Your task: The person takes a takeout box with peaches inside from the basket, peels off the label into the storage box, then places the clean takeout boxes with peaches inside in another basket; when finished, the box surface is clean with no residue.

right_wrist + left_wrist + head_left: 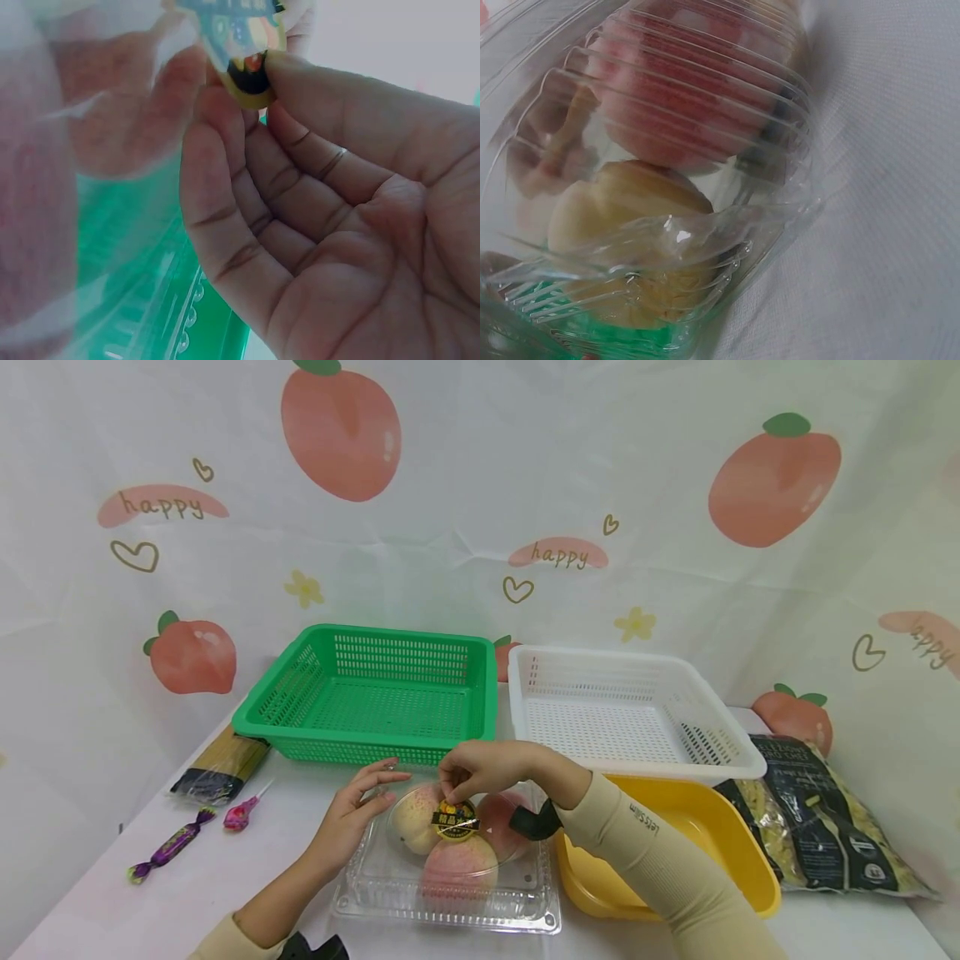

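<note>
A clear plastic clamshell box sits at the front of the table with peaches inside. A round black-and-gold sticker is on its lid. My right hand pinches the sticker's edge between thumb and finger; in the right wrist view, that edge of the sticker stands lifted off the plastic. At the box's back left corner, my left hand rests with fingers extended. The left wrist view shows a pink peach and a yellowish peach through the ribbed plastic.
Behind the box stand a green basket and a white basket. A yellow bin is to its right, beside a dark pasta bag. On the left lie packaged noodles, a lollipop and a purple-wrapped candy.
</note>
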Demonstrator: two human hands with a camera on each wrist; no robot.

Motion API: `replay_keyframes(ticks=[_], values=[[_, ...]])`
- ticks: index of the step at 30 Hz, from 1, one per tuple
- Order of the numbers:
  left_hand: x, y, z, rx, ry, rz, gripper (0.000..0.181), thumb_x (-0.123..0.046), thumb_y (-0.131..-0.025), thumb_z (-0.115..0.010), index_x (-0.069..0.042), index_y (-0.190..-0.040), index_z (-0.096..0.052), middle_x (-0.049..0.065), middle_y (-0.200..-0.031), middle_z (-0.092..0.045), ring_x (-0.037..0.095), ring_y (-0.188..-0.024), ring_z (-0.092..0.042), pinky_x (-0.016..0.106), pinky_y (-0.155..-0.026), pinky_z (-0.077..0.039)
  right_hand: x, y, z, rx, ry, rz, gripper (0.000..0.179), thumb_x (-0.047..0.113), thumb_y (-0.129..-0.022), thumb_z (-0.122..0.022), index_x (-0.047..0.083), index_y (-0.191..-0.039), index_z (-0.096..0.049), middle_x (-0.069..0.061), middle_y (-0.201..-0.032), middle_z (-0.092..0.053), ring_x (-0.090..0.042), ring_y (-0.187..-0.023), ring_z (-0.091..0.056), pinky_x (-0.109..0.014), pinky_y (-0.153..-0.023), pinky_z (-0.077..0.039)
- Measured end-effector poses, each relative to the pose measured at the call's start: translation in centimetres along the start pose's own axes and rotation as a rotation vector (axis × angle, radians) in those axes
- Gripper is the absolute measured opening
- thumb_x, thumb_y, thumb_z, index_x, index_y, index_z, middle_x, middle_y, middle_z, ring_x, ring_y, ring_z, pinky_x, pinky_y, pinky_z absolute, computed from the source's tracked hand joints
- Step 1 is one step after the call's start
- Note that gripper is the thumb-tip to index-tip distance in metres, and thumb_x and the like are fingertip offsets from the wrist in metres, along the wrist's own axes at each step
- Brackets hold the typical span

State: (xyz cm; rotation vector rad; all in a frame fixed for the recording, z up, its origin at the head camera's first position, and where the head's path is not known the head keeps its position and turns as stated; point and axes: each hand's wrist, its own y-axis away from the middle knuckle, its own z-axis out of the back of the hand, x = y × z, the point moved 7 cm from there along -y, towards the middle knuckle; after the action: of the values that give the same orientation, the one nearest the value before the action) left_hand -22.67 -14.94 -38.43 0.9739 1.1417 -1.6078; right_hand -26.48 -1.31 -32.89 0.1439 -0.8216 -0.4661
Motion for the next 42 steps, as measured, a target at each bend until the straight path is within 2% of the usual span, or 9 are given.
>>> replay_keyframes(ticks=[7, 23, 26, 29, 33, 42], values=[[0.0, 0.0, 0.0, 0.002, 0.001, 0.000, 0.028, -0.006, -0.095, -0.046, 0.002, -0.119, -0.059, 0.020, -0.143, -0.037, 0.040, -0.136, -0.026, 0.065, -0.101, -0.028, -0.1, 0.2, 0.2, 0.003, -0.036, 0.003, 0.009, 0.004, -0.091, -0.056, 0.001, -0.083, -0.057, 0.001, -0.078, -0.058, -0.002, -0.072, -0.055, -0.033, -0.077, -0.053], [0.0, 0.0, 0.0, -0.017, -0.001, -0.006, 0.027, -0.003, -0.093, -0.047, 0.003, -0.117, -0.060, 0.019, -0.142, -0.039, 0.039, -0.135, -0.028, 0.063, -0.101, -0.031, -0.1, 1.0, 0.8, -0.014, -0.065, 0.038, 0.008, 0.003, -0.091, -0.056, 0.000, -0.084, -0.058, 0.000, -0.077, -0.058, -0.003, -0.071, -0.056, -0.038, -0.077, -0.053], [0.0, 0.0, 0.0, -0.019, -0.002, -0.002, 0.027, -0.003, -0.094, -0.047, 0.003, -0.117, -0.060, 0.020, -0.142, -0.039, 0.039, -0.135, -0.028, 0.062, -0.101, -0.032, -0.4, 1.6, 1.7, -0.075, -0.074, 0.023, 0.007, 0.004, -0.091, -0.056, 0.001, -0.085, -0.058, 0.000, -0.076, -0.057, -0.008, -0.071, -0.056, -0.040, -0.076, -0.053], [0.1, 0.0, 0.0, -0.016, 0.000, 0.000, 0.027, -0.004, -0.094, -0.047, 0.003, -0.117, -0.059, 0.020, -0.142, -0.038, 0.039, -0.135, -0.027, 0.061, -0.100, -0.033, -0.7, 2.5, 2.6, -0.139, -0.074, 0.003, 0.007, 0.005, -0.091, -0.057, 0.001, -0.085, -0.058, 0.000, -0.076, -0.057, -0.020, -0.073, -0.057, -0.042, -0.073, -0.052], [0.1, 0.0, 0.1, -0.013, -0.006, 0.003, 0.027, -0.004, -0.094, -0.047, 0.002, -0.117, -0.060, 0.019, -0.142, -0.037, 0.040, -0.135, -0.026, 0.062, -0.101, -0.032, -0.7, 3.5, 3.0, -0.153, -0.072, -0.003, 0.007, 0.006, -0.091, -0.057, 0.002, -0.086, -0.059, -0.001, -0.076, -0.058, -0.036, -0.077, -0.056, -0.041, -0.070, -0.051], [-0.1, 0.0, 0.0, -0.009, -0.001, -0.002, 0.027, -0.004, -0.094, -0.047, 0.003, -0.117, -0.059, 0.020, -0.143, -0.037, 0.040, -0.135, -0.026, 0.064, -0.101, -0.031, -0.5, 5.6, 2.9, -0.186, -0.028, -0.025, 0.009, 0.008, -0.091, -0.058, 0.004, -0.083, -0.059, 0.001, -0.074, -0.058, -0.035, -0.076, -0.057, -0.037, -0.069, -0.052]])
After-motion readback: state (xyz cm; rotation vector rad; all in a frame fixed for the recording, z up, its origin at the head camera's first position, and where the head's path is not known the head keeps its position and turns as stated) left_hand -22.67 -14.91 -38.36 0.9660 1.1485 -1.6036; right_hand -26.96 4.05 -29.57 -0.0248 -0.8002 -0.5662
